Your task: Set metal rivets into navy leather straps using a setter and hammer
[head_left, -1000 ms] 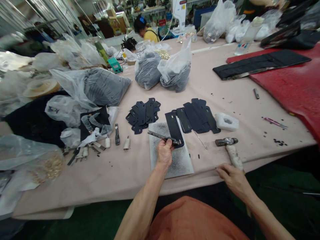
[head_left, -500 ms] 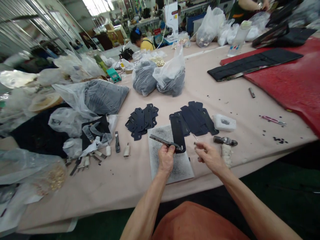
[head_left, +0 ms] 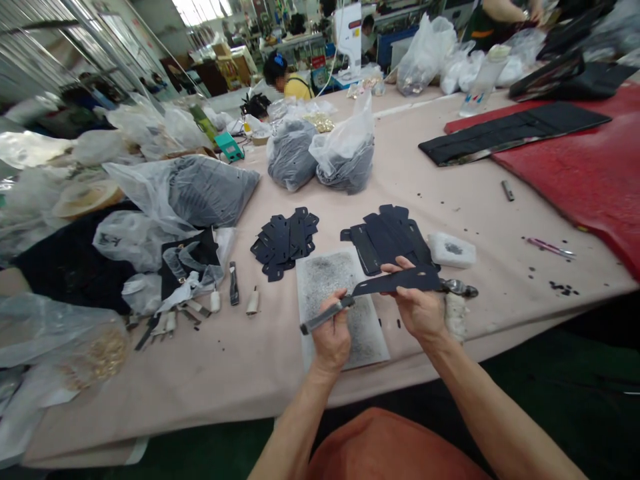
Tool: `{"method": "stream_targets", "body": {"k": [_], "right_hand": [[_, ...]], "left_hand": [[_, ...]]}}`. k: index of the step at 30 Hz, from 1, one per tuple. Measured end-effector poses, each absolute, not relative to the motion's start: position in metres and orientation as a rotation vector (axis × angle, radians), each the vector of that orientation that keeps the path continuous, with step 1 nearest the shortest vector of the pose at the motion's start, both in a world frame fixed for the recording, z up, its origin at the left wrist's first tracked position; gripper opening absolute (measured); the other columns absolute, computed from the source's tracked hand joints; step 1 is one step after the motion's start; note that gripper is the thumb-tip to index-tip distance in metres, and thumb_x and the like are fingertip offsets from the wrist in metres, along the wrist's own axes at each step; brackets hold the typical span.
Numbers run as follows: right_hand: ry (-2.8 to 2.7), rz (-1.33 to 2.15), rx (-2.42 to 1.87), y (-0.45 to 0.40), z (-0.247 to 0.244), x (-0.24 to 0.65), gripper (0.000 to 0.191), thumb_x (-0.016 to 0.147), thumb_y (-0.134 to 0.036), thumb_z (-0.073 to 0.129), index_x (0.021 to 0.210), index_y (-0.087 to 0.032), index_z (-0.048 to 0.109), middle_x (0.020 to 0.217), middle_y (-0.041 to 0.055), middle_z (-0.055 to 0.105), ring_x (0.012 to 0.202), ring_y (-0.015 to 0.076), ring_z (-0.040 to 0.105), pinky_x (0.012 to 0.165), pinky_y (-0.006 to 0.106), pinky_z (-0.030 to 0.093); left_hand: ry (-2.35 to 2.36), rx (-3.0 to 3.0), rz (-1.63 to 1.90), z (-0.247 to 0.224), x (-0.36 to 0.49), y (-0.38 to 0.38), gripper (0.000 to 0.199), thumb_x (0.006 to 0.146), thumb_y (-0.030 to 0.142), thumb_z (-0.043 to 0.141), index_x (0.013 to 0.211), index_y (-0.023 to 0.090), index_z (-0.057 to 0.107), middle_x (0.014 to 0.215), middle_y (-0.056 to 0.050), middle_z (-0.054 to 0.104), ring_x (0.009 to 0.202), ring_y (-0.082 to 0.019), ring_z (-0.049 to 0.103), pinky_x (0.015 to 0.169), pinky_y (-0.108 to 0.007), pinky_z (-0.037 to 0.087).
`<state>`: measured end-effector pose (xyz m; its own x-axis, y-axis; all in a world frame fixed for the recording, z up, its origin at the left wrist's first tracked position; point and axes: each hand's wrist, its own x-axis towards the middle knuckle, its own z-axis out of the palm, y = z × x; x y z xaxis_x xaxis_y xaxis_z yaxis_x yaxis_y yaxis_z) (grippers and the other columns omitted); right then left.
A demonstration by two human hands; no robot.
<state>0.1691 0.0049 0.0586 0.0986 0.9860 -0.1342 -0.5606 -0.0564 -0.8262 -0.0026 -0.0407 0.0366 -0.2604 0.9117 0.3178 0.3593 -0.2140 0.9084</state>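
My left hand (head_left: 331, 337) is closed around a long grey metal tool (head_left: 323, 316), whose far end points to the lower left. In my right hand (head_left: 421, 313) is a dark navy strip (head_left: 395, 280) with small slots, gripped between thumb and fingers. The strip's left end reaches the top of the metal tool by my left fingers; whether they touch is hard to tell. Below my hands lies a white board (head_left: 370, 333) speckled with black marks. Behind the strip is a pile of similar dark pieces (head_left: 387, 233), with a second pile (head_left: 285, 240) to the left.
A hammer (head_left: 457, 287) and a white block (head_left: 453, 249) lie to the right. White-handled tools (head_left: 253, 301) and filled plastic bags (head_left: 210, 193) occupy the left side. Red sheet material (head_left: 575, 180) covers the far right. Two stuffed bags (head_left: 345, 163) stand at the back.
The dark strip has come up off the board into my right hand, which has moved in and closed on it. The metal tool in my left hand has tilted, its far end now lower.
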Motion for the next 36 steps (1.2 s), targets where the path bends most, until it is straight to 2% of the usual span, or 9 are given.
{"method": "stream_targets", "body": {"k": [6, 11, 14, 17, 20, 24, 31, 36], "right_hand": [[-0.516, 1.454, -0.824, 0.006, 0.048, 0.179, 0.049, 0.069, -0.017, 0.064, 0.118, -0.022, 0.065, 0.117, 0.0067, 0.070, 0.103, 0.0220, 0.063, 0.079, 0.033, 0.052], [-0.444, 1.495, -0.837, 0.010, 0.040, 0.174, 0.044, 0.069, -0.020, 0.063, 0.113, -0.025, 0.068, 0.112, 0.0045, 0.072, 0.106, 0.0244, 0.064, 0.090, 0.043, 0.052], [-0.437, 1.485, -0.853, 0.012, 0.037, 0.170, 0.042, 0.070, -0.021, 0.063, 0.111, -0.026, 0.069, 0.110, 0.0037, 0.073, 0.101, 0.0238, 0.066, 0.084, 0.042, 0.055], [-0.418, 1.444, -0.856, 0.014, 0.034, 0.166, 0.040, 0.069, -0.018, 0.064, 0.108, -0.027, 0.070, 0.109, 0.0020, 0.073, 0.092, 0.0210, 0.067, 0.072, 0.036, 0.057], [-0.379, 1.439, -0.860, 0.018, 0.032, 0.161, 0.036, 0.067, -0.014, 0.067, 0.100, -0.027, 0.072, 0.097, -0.0001, 0.074, 0.081, 0.0185, 0.067, 0.066, 0.034, 0.057], [-0.372, 1.477, -0.884, 0.025, 0.028, 0.154, 0.024, 0.066, -0.014, 0.071, 0.088, -0.024, 0.072, 0.081, -0.0008, 0.073, 0.073, 0.0178, 0.066, 0.065, 0.034, 0.057], [-0.479, 1.517, -0.936, 0.039, 0.021, 0.138, 0.006, 0.067, -0.021, 0.074, 0.072, -0.022, 0.071, 0.078, 0.0017, 0.073, 0.074, 0.0190, 0.065, 0.065, 0.035, 0.055], [-0.472, 1.575, -0.976, 0.052, 0.010, 0.120, 0.009, 0.064, -0.024, 0.078, 0.063, -0.018, 0.070, 0.073, 0.0038, 0.072, 0.066, 0.0185, 0.063, 0.067, 0.038, 0.056]], "left_hand": [[1.549, 0.910, 1.450, 0.006, -0.018, -0.027, 0.027, 0.088, 0.033, 0.059, 0.099, 0.012, 0.072, 0.096, -0.011, 0.076, 0.089, -0.023, 0.072, 0.083, -0.036, 0.059], [1.633, 0.958, 1.369, -0.006, -0.025, -0.029, 0.026, 0.085, 0.031, 0.060, 0.094, 0.013, 0.075, 0.092, -0.010, 0.077, 0.086, -0.023, 0.072, 0.081, -0.034, 0.058], [1.645, 1.039, 1.338, -0.007, -0.026, -0.032, 0.025, 0.085, 0.030, 0.059, 0.094, 0.015, 0.076, 0.093, -0.008, 0.077, 0.090, -0.023, 0.072, 0.084, -0.035, 0.057], [1.640, 1.089, 1.328, -0.008, -0.027, -0.034, 0.024, 0.085, 0.029, 0.058, 0.096, 0.016, 0.075, 0.092, -0.008, 0.077, 0.090, -0.023, 0.071, 0.084, -0.035, 0.056], [1.641, 1.164, 1.325, -0.010, -0.028, -0.036, 0.024, 0.087, 0.029, 0.057, 0.098, 0.017, 0.074, 0.094, -0.007, 0.076, 0.092, -0.023, 0.070, 0.086, -0.036, 0.056], [1.615, 1.225, 1.319, -0.008, -0.028, -0.038, 0.024, 0.089, 0.028, 0.055, 0.099, 0.017, 0.073, 0.095, -0.007, 0.076, 0.090, -0.023, 0.070, 0.084, -0.035, 0.056], [1.580, 1.256, 1.303, -0.002, -0.027, -0.040, 0.021, 0.087, 0.025, 0.055, 0.097, 0.018, 0.072, 0.094, -0.007, 0.074, 0.089, -0.022, 0.070, 0.081, -0.034, 0.056], [1.568, 1.317, 1.314, -0.003, -0.027, -0.041, 0.018, 0.085, 0.021, 0.056, 0.094, 0.018, 0.071, 0.094, -0.007, 0.074, 0.090, -0.022, 0.069, 0.082, -0.034, 0.056]]}}
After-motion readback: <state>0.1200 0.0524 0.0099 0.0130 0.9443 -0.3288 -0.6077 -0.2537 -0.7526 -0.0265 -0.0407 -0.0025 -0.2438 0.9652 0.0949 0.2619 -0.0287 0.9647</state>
